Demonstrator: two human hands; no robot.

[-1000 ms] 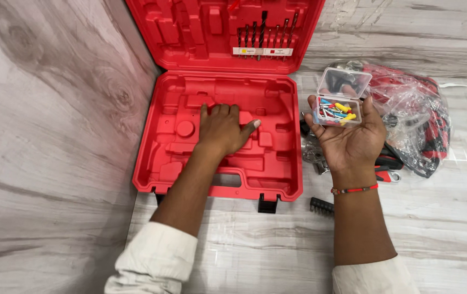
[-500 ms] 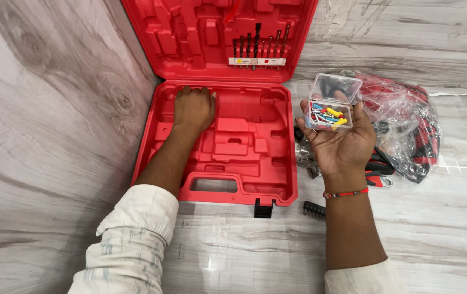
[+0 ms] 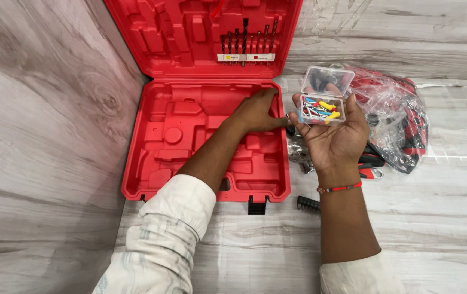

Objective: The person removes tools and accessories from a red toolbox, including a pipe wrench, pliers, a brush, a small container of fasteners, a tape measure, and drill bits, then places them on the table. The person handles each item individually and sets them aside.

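Grey wood-grain floor: right hand [image 3: 334, 136] cradles a light, brittle clear plastic box [image 3: 322, 109], lid open, best held by its sides; left hand [image 3: 258, 111] rests open beside it in the red case [image 3: 151, 158].

a home or small workshop corner, seen from above: a pale grey wood-grain surface [image 3: 435, 218] meets matching wall panels. an open red moulded tool case [image 3: 206, 141] with drill bits [image 3: 247, 38] in its lid lies beside bagged red-handled tools [image 3: 402, 125].
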